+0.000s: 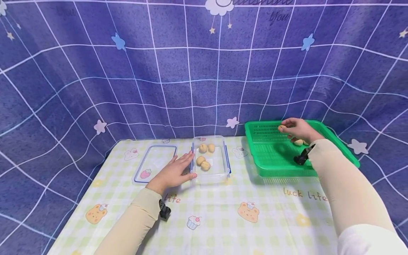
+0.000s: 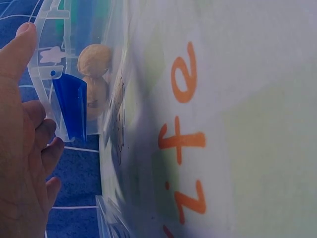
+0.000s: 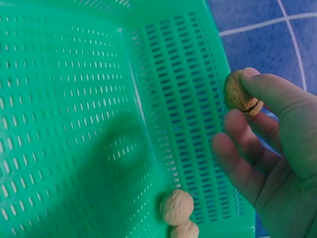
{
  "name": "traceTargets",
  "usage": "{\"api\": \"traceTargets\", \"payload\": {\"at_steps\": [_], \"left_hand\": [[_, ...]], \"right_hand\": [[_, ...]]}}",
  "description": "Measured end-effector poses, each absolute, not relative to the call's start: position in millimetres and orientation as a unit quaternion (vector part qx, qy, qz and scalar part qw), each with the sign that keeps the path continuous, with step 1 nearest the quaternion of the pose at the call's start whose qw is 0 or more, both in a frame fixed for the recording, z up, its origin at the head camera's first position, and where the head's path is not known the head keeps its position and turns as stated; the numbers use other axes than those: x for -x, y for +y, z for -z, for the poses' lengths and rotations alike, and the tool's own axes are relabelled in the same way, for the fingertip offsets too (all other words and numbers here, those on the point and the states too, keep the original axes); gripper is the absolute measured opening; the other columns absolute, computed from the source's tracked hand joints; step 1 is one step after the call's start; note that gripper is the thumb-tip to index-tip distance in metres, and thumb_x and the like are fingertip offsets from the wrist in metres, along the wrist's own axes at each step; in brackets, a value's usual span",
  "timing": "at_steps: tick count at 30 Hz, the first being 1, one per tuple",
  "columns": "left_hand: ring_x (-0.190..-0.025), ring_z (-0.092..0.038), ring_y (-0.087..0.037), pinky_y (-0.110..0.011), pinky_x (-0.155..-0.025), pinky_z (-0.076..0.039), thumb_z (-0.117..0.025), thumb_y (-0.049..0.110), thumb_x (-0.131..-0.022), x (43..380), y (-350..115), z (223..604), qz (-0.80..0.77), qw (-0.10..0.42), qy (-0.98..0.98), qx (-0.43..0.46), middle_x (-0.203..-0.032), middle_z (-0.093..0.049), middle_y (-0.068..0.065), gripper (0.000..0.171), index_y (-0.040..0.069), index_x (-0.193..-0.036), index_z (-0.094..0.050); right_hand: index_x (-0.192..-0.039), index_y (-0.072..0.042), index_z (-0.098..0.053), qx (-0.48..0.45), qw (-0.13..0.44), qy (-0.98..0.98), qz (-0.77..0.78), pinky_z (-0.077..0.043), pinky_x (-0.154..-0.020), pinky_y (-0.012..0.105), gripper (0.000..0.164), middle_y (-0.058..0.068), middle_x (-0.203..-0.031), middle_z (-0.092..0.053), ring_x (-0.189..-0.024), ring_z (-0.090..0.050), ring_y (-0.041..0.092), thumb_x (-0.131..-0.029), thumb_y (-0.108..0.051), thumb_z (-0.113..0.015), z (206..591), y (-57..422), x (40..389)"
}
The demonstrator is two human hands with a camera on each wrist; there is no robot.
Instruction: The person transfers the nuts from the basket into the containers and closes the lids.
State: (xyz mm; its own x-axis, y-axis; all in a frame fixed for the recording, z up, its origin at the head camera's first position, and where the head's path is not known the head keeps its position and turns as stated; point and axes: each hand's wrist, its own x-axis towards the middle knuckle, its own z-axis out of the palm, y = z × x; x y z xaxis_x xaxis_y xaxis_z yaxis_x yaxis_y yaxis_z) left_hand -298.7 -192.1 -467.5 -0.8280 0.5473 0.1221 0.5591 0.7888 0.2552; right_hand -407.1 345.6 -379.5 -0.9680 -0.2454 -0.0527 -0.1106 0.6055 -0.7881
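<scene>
My right hand (image 1: 298, 129) pinches a walnut (image 3: 241, 93) between thumb and fingers, above the far side of the green basket (image 1: 277, 172). Two more walnuts (image 3: 177, 207) lie in that basket against its wall, partly behind the hand in the head view. My left hand (image 1: 173, 172) is spread at the left side of a clear plastic box (image 1: 216, 177), fingertips right at its rim. Inside the box are several walnuts (image 1: 205, 165). From the left wrist view, a blue side latch (image 2: 72, 106) hangs beside the fingers of that hand.
A clear lid (image 1: 153, 159) with a blue seal lies on the table left of the box, partly behind the left hand. The checked tablecloth (image 1: 216, 233) covers the table. Behind stands a blue curtain (image 1: 172, 92) with a white grid.
</scene>
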Motion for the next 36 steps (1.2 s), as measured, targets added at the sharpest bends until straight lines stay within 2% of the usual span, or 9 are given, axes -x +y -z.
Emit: {"api": "traceTargets", "payload": {"at_steps": [6,13,20,26,32,36], "left_hand": [[-0.152,-0.024,-0.028,-0.054,-0.124,-0.005,-0.051,0.064,-0.097,297.8,-190.8,466.7,0.139,0.028,-0.946,0.292,-0.167,-0.022,-0.007,0.089,0.008,-0.161,-0.025],[-0.152,-0.025,-0.03,-0.054,-0.124,-0.004,-0.048,0.067,-0.097,298.9,-191.4,467.6,0.128,0.036,-0.946,0.295,-0.166,-0.023,-0.008,0.09,0.007,-0.16,-0.026],[-0.152,-0.025,-0.029,-0.055,-0.124,-0.004,-0.045,0.069,-0.097,301.1,-192.0,468.7,0.123,0.035,-0.947,0.296,-0.166,-0.023,-0.008,0.091,0.007,-0.161,-0.025],[-0.153,-0.023,-0.028,-0.054,-0.124,-0.004,-0.044,0.071,-0.097,301.3,-192.4,468.8,0.124,0.03,-0.947,0.294,-0.167,-0.022,-0.008,0.092,0.009,-0.161,-0.022],[-0.153,-0.023,-0.028,-0.054,-0.124,-0.003,-0.046,0.068,-0.097,301.1,-192.2,468.5,0.126,0.028,-0.948,0.292,-0.167,-0.021,-0.007,0.09,0.009,-0.161,-0.022],[-0.152,-0.025,-0.03,-0.056,-0.124,-0.004,-0.046,0.068,-0.097,299.0,-191.6,465.1,0.127,0.026,-0.947,0.294,-0.167,-0.022,-0.008,0.091,0.008,-0.161,-0.023]], "right_hand": [[-0.147,0.003,-0.041,0.104,0.075,0.883,0.452,-0.061,-0.078,0.047,0.062,0.03,-0.14,-0.049,-0.094,-0.066,0.017,-0.102,-0.034,-0.062,376.4,335.9,405.2],[-0.146,0.002,-0.043,0.108,0.052,0.881,0.458,-0.062,-0.075,0.041,0.062,0.028,-0.137,-0.051,-0.095,-0.065,0.012,-0.101,-0.033,-0.064,373.1,322.5,402.2],[-0.145,0.001,-0.047,0.124,0.036,0.885,0.447,-0.062,-0.077,0.042,0.058,0.028,-0.139,-0.051,-0.107,-0.068,0.025,-0.101,-0.033,-0.063,365.6,306.8,399.0],[-0.141,0.001,-0.052,0.136,0.026,0.882,0.451,-0.062,-0.074,0.04,0.056,0.024,-0.133,-0.057,-0.103,-0.067,0.02,-0.099,-0.034,-0.066,365.1,290.6,400.8],[-0.141,-0.001,-0.053,0.147,0.028,0.882,0.447,-0.062,-0.074,0.039,0.058,0.021,-0.132,-0.058,-0.109,-0.065,0.029,-0.098,-0.037,-0.068,360.5,271.6,398.2],[-0.139,-0.002,-0.055,0.154,0.024,0.882,0.444,-0.062,-0.073,0.039,0.054,0.02,-0.13,-0.06,-0.108,-0.066,0.029,-0.098,-0.035,-0.068,357.8,257.6,396.2]]}}
